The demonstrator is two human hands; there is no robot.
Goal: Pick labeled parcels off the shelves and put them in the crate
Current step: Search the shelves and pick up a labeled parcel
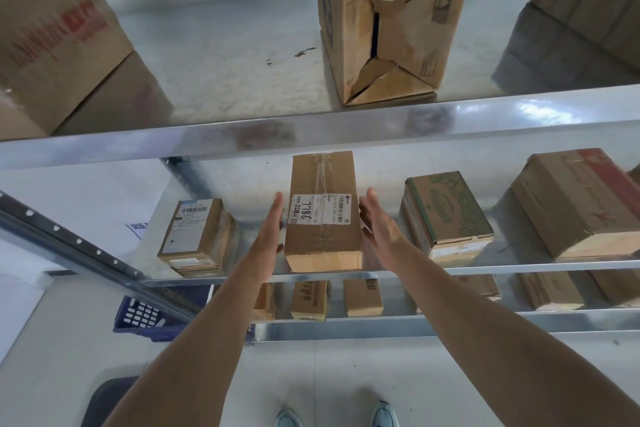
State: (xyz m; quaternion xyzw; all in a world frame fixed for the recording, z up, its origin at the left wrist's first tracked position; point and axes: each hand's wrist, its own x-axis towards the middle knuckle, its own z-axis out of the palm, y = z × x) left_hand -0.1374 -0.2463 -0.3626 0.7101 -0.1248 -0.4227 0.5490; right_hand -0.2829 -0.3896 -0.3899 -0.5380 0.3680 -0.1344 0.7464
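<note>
Flanking the parcel point(323, 218) labelled "7786", left hand point(272, 225) and right hand point(375, 220) are straight-fingered, grasping nothing.

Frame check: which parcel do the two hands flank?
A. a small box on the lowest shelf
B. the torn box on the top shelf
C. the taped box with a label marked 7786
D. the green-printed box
C: the left hand and right hand, fingers straight, lie on either side of the taped box with the 7786 label, which is on the middle shelf.
</note>
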